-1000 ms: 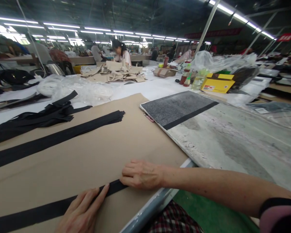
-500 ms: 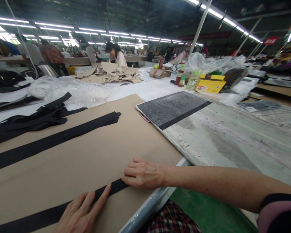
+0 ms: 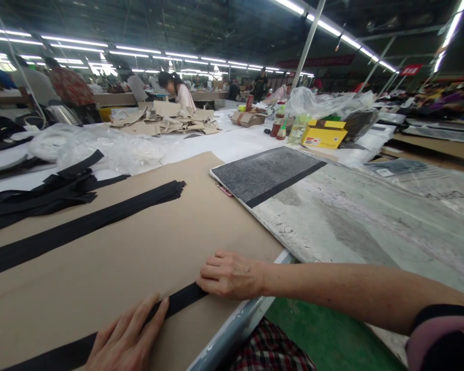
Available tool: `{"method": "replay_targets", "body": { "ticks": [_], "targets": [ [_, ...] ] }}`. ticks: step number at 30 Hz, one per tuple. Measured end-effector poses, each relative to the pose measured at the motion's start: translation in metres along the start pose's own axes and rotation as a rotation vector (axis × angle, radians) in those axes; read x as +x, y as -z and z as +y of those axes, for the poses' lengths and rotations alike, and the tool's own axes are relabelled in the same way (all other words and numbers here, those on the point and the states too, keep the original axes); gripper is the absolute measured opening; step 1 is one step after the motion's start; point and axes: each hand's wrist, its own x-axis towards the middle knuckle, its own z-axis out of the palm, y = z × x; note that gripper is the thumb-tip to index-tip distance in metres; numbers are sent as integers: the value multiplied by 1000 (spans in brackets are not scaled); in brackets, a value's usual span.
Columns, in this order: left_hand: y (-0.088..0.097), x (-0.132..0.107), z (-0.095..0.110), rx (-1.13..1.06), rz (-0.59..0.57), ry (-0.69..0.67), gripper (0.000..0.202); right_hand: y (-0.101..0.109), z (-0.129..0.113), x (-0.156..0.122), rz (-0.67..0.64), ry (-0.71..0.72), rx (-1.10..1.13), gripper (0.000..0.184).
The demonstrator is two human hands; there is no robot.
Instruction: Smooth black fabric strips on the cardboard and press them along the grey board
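Black strip (image 3: 181, 300): lies along the near edge of the brown paper sheet (image 3: 139, 247) on the bench (image 3: 232, 330).
Left hand (image 3: 127, 340): flat with fingers apart, pressing the strip at near left.
Right hand (image 3: 232, 275): fingers bent together, tips on the strip's right end; cannot tell whether it pinches.
Yellow box (image 3: 324, 135): far right, near the bottles (image 3: 277, 126); contents hidden.
Clear plastic bag (image 3: 325, 102): behind the box; filling unclear.

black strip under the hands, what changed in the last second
The left hand slid slightly back along the black strip, away from the right hand. The right hand stayed on the strip's end; the strip stayed flat on the brown paper.
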Motion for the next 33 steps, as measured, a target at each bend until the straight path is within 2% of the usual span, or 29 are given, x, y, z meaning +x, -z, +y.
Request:
{"method": "replay_targets", "body": {
  "ticks": [3, 5, 12, 15, 21, 23, 26, 29, 33],
  "targets": [
    [-5, 11, 2, -49, 35, -115, 56, -1, 0, 0, 2, 15, -12, 19],
    [-6, 20, 7, -90, 38, -136, 56, -1, -1, 0, -2, 21, -19, 19],
    [3, 36, 14, -177, -5, -83, 52, 3, 0, -5, -14, 12, -12, 20],
    [4, 35, 17, -183, -39, -42, 58, 5, 1, -9, -31, -4, -15, 21],
    [-1, 38, 29, -139, -197, 37, 74, 11, 2, -20, -62, -54, 4, 23],
    [-1, 41, 34, -112, -216, 63, 75, 12, 2, -23, -71, -69, 32, 23],
    [3, 45, 44, -81, -228, 100, 71, 10, 2, -24, -45, -213, 141, 23],
    [8, 47, 52, -51, -237, 149, 67, 9, -2, -22, 2, -400, 272, 38],
    [9, 44, 54, -18, -203, 159, 65, 13, -10, -17, -18, -453, 346, 32]
  ]
}}
